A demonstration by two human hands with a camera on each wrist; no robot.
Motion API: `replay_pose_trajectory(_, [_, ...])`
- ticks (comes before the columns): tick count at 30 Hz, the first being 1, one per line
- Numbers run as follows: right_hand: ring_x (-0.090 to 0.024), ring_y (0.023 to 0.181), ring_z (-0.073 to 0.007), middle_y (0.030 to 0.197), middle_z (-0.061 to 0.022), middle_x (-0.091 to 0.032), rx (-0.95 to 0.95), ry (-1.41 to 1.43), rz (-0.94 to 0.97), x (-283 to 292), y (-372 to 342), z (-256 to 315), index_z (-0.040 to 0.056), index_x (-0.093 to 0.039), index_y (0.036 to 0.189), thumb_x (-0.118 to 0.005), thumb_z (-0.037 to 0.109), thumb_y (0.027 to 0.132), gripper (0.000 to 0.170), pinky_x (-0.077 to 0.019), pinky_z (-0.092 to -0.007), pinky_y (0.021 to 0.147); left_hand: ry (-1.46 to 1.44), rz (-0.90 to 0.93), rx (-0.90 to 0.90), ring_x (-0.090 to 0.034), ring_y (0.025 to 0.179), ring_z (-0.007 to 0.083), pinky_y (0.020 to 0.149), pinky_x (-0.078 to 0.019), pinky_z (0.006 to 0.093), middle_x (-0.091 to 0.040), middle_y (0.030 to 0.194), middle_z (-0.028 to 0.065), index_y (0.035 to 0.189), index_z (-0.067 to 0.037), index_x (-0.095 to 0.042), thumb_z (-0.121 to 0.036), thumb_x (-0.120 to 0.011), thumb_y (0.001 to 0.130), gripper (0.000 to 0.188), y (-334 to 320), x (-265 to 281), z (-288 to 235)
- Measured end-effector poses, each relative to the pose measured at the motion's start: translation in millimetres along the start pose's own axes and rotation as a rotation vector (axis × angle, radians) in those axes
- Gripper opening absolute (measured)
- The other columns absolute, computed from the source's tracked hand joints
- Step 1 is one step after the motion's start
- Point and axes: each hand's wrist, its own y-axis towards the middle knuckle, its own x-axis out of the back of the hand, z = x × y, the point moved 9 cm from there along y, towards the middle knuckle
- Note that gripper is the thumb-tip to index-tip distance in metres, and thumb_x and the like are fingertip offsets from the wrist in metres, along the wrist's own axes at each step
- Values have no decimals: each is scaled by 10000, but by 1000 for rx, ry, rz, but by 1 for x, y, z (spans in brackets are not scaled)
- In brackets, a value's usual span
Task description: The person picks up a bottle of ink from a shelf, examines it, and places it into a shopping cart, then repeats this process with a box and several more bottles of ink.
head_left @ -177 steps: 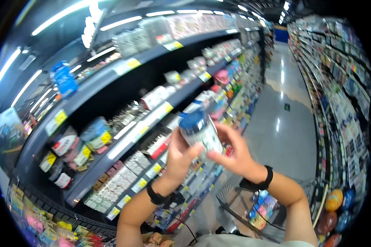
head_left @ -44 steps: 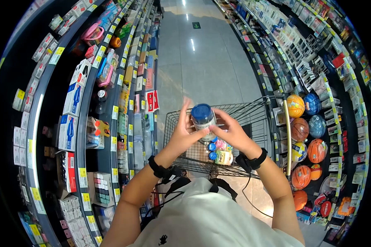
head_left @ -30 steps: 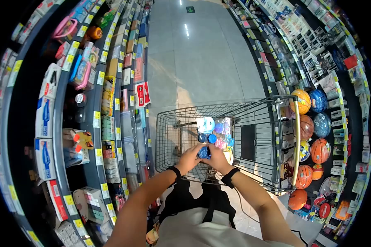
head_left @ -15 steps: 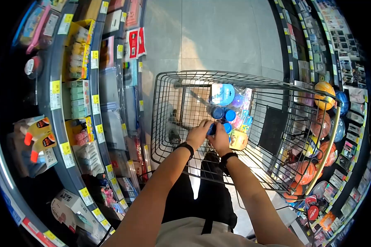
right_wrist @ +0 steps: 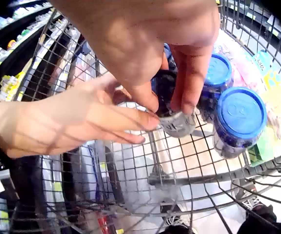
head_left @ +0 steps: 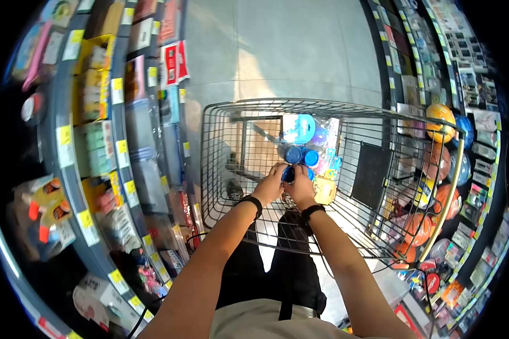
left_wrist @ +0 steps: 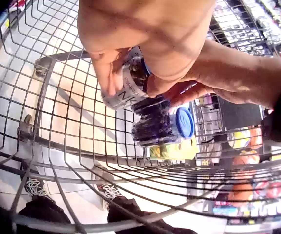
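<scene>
Both hands are down inside the wire shopping cart (head_left: pixel 209 150), gripping one clear jar (right_wrist: pixel 179 125) with dark contents and a white label. In the head view its blue lid shows between the fingers. My left hand (head_left: pixel 268 186) holds the jar's left side, and my right hand (head_left: pixel 302 189) holds the right, fingers pointing down around it. The label of the jar (left_wrist: pixel 131 83) shows under the left fingers in the left wrist view. Close beside it stand other blue-lidded jars; one lid (right_wrist: pixel 240 113) is nearest the right hand, another lid (right_wrist: pixel 219 69) behind.
A blue-topped package (head_left: pixel 298 129) and a yellow package (head_left: pixel 325 190) lie in the cart near the jars. A dark panel (head_left: pixel 371 176) hangs on the cart's right part. Stocked shelves (head_left: pixel 119 169) line the left; bagged balls (head_left: pixel 440 123) sit at right.
The jar was held up by the shelf, then above the cart; both hands have since lowered it into the cart beside the other jars. Over the last half second it has barely moved.
</scene>
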Motion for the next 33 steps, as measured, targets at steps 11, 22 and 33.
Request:
replay_pose_trajectory(11, [-650, 506, -237, 630, -127, -643, 379, 407, -51, 119, -4, 128, 9, -654, 954, -707, 252, 934, 249, -515, -376, 514, -332, -442, -179, -651, 1029, 171, 875, -528, 363, -692, 1048, 69, 1302, -58, -563, -163, -642, 972, 355, -105, 117, -130])
replay_pose_trajectory(22, [-533, 622, -75, 747, 0, -609, 1351, 772, 247, 292, -243, 557, 13, -677, 996, -570, 223, 1054, 243, -411, -256, 532, -65, -1196, -639, -611, 1120, 164, 965, -519, 339, -636, 1192, 66, 1373, -44, -509, -162, -651, 1015, 402, -435, 320, -439])
replay_pose_trajectory(33, [-594, 619, -75, 832, -33, -666, 1736, 1056, 392, 461, -539, 823, 8, -638, 1163, -593, 289, 1054, 304, -465, -238, 483, 1111, -2030, -799, -597, 1088, 388, 999, -454, 451, -655, 1119, 183, 1120, -27, -642, -174, -636, 900, 264, -754, 395, -716])
